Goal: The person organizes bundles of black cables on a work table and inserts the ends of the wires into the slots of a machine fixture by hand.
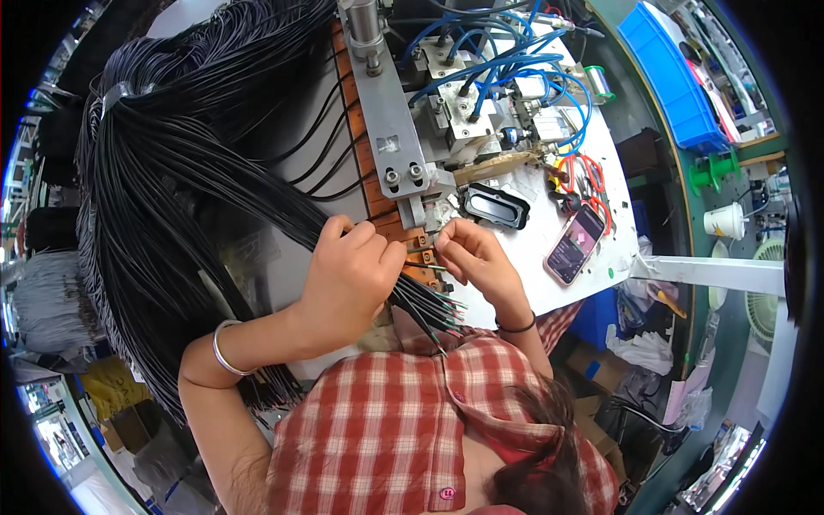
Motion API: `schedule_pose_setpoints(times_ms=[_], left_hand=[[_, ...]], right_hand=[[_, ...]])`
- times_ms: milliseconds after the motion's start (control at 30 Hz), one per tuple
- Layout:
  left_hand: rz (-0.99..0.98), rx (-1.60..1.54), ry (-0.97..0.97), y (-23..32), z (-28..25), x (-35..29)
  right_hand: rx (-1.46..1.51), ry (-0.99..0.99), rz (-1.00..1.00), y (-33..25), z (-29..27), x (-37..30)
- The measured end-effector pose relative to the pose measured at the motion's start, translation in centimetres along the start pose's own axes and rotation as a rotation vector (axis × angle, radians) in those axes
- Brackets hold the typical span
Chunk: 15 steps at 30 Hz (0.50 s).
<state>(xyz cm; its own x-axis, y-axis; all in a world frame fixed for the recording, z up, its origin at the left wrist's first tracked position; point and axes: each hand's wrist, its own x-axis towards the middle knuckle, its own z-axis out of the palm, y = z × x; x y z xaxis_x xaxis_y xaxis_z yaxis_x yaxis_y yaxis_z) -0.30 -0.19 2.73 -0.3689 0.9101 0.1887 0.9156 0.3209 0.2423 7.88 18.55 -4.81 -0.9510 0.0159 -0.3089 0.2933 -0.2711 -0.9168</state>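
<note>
My left hand [356, 270] is closed, its fingers curled over a black cable beside the orange fixture strip [359, 129]. At the strip's near end my right hand [481, 262] pinches around the cable's thin end; the fingertips hide most of it. A large bundle of black cables [172, 163] spreads over the left side and passes behind my left hand. Loose cable ends [429, 305] with stripped, coloured tips hang below my hands. Several single cables [322, 146] lead into the orange strip, under the grey metal bar [382, 112].
Beyond my hands stands a metal press block [463, 103] with blue air hoses [493, 64]. On the white table [524, 292] lie a black oblong tray [496, 207], a phone [575, 244] and red-handled tools [592, 176]. A blue bin [674, 81] and white bar [712, 271] are at right.
</note>
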Motion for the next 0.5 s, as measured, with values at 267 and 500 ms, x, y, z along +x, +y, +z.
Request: schedule_pose_setpoints(times_ms=[267, 500], left_hand=[[0.065, 0.000, -0.019, -0.6, 1.5, -0.3], [0.029, -0.113, 0.041, -0.5, 0.5, -0.1]], right_hand=[[0.019, 0.052, 0.046, -0.3, -0.1, 0.2], [0.076, 0.129, -0.215, -0.3, 1.0, -1.0]])
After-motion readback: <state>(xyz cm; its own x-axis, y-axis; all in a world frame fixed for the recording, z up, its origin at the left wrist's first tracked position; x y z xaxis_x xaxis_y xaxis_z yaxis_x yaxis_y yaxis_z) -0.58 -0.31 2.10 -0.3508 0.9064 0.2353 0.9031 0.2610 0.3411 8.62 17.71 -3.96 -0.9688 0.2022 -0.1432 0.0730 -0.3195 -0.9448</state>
